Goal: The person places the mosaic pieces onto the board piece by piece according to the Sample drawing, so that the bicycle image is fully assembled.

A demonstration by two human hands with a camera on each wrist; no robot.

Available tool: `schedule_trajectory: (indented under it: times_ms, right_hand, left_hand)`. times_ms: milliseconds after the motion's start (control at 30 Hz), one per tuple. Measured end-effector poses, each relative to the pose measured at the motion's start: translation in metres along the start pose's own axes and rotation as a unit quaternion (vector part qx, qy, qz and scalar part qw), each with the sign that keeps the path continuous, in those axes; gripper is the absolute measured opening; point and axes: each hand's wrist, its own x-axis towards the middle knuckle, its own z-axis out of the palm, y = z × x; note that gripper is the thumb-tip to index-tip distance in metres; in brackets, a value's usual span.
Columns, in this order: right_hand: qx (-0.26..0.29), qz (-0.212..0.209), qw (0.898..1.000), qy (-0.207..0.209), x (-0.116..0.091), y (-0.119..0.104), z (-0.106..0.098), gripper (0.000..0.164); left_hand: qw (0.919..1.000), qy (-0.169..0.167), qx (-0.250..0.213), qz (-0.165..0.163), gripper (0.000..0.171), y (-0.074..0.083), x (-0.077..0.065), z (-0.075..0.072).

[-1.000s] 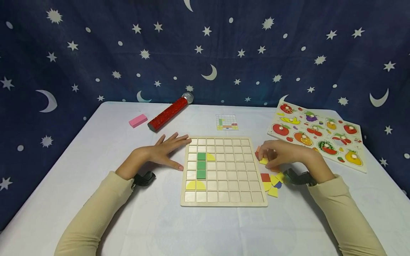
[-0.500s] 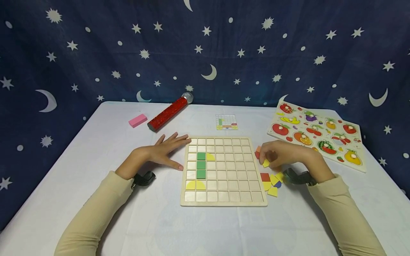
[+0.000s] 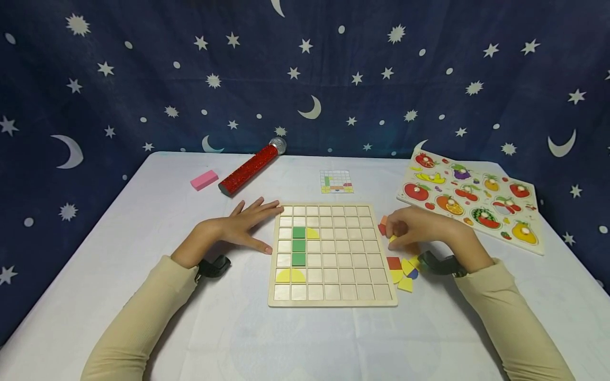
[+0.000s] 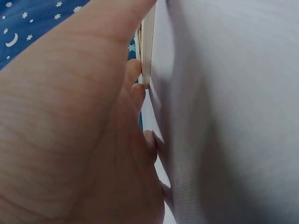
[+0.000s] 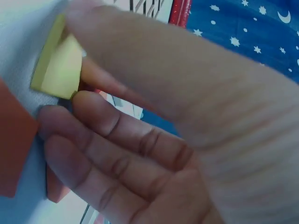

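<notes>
A: What has the right hand [image 3: 416,227] got?
B: A yellow tile [image 5: 64,65], pinched between thumb and fingertip, just beside the right edge of the board [image 3: 340,275]. Whether it's clear of the cloth [image 3: 333,344], I can't tell.
A: And the left hand [image 3: 238,227]?
B: Fingers spread, holding nothing, at the board's left edge, probably to steady it.
A: Why are the loose tiles [image 3: 405,286] over there?
B: Within easy reach of that right hand, I'd say. The card [image 3: 337,181] lies beyond the board, perhaps to keep it visible.
</notes>
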Motion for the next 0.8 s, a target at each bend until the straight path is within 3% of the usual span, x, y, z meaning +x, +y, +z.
schedule_trajectory:
  times_ms: [267,800]
  right_hand:
    - [0.021,-0.028,0.999,-0.028,-0.0006,0.0016,-0.0005,0.021]
    - [0.023,-0.025,0.999,-0.03,-0.0027,0.0022,-0.002,0.024]
  left_hand:
    - [1.0,0.001,-0.001,-0.001,0.102,-0.0009,0.0001,0.0008]
    - [1.0,-0.002,-0.002,-0.001,0.102,-0.001,0.0007,0.0001]
